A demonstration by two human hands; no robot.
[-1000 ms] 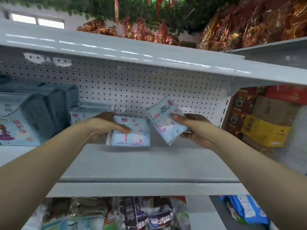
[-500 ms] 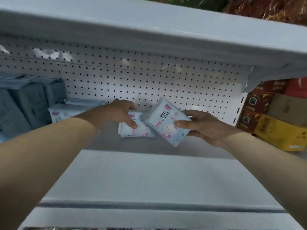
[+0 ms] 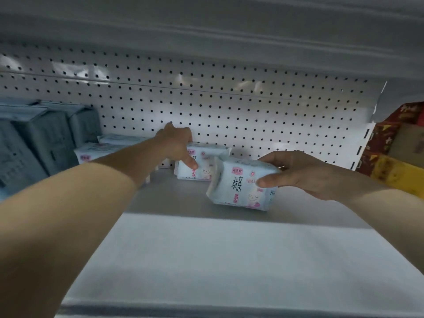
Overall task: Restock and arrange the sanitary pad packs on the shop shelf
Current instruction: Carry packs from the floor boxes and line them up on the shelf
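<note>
Since half a second ago the right hand has brought its front pad pack, a soft white plastic packet with pink print and black characters, from a tilt to near upright and lower, down at the white metal shelf. Cannot tell if its bottom edge touches. Right thumb pinches the printed face, fingers curl round the right end. Left hand has reached deeper and grips the rear pad pack, same white-pink packet, fingers curled over the top edge, thumb on the face. Rear pad pack stands upright on the shelf against the white perforated back panel. Front pad pack is just right of it and nearer the camera, overlapping its right corner in view. More white packets lie left of the left hand. Grey-blue packs stand far left. Red and yellow cartons at right edge.
</note>
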